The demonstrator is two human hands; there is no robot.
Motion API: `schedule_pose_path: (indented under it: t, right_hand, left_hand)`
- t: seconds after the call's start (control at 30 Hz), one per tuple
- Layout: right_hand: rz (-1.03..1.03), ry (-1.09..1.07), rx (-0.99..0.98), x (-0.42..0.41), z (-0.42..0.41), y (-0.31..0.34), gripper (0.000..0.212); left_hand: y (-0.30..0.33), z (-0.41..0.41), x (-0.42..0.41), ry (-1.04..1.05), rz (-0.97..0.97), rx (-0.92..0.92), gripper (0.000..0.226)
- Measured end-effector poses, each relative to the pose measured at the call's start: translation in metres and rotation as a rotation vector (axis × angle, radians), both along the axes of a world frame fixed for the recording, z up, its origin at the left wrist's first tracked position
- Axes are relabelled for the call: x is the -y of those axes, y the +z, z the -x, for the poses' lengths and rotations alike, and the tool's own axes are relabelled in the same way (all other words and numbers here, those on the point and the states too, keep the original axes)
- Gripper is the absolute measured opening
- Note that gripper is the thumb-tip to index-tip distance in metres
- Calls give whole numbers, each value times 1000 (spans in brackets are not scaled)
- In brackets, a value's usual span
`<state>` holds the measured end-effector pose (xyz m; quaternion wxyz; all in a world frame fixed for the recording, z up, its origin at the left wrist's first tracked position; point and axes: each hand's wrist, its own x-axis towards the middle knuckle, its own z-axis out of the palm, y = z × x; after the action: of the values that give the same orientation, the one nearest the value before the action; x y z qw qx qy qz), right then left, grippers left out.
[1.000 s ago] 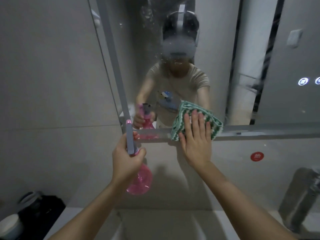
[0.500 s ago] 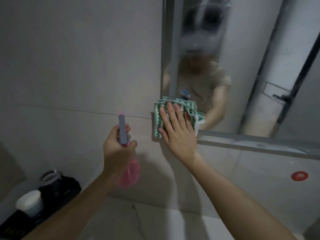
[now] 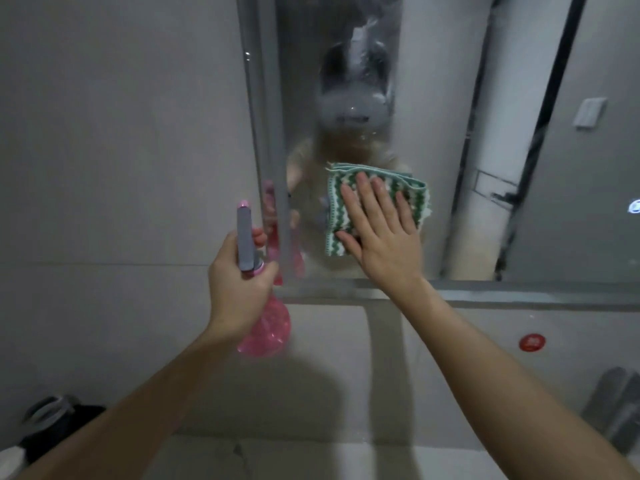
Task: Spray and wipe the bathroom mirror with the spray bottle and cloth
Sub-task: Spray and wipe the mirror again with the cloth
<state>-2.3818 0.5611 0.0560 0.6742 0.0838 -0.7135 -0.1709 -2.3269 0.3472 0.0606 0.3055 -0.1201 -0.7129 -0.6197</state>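
The bathroom mirror hangs on the grey wall, and its glass is wet and smeared near the middle. My right hand lies flat, fingers spread, pressing a folded green-and-white cloth against the lower left part of the glass. My left hand grips the neck of a pink spray bottle with a grey head, held upright in front of the mirror's bottom left corner, nozzle toward the glass.
The mirror's grey frame runs along the bottom edge. A red round sticker sits on the wall below it. A metal faucet is at lower right. A dark container with a lid stands on the counter at lower left.
My right hand has slid the cloth up and to the right, off the bottom left corner and onto the glass. The spray bottle has come closer to the mirror's edge.
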Motion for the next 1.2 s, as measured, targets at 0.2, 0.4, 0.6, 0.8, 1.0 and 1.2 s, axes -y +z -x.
schedule_pose_path:
  t: [0.2,0.4,0.6,0.8,1.0,1.2]
  right_hand:
    - [123,-118,-17,-94,-21,-8,61]
    - [224,-123,-6,-137,-31,-15,63]
    - [395,-56,-58,-99,-17,22,61]
    - [364,-7,-59,-31,-2,80,58]
    - [206,9,-13,41,14,104,58]
    - [210,11,-21,85,28,107,58]
  left_hand:
    - [16,-18,-65,-120,-26,-53,37]
    - [22,-27,-110,-124,31,-73,34]
    - [40,-27,-94,-108,-1,-118,42]
    - [57,-20,-36,-27,-13,-98,33]
    - [67,-3,21,2,-5,-92,34]
    - [73,15,52,-56,13,-120,36]
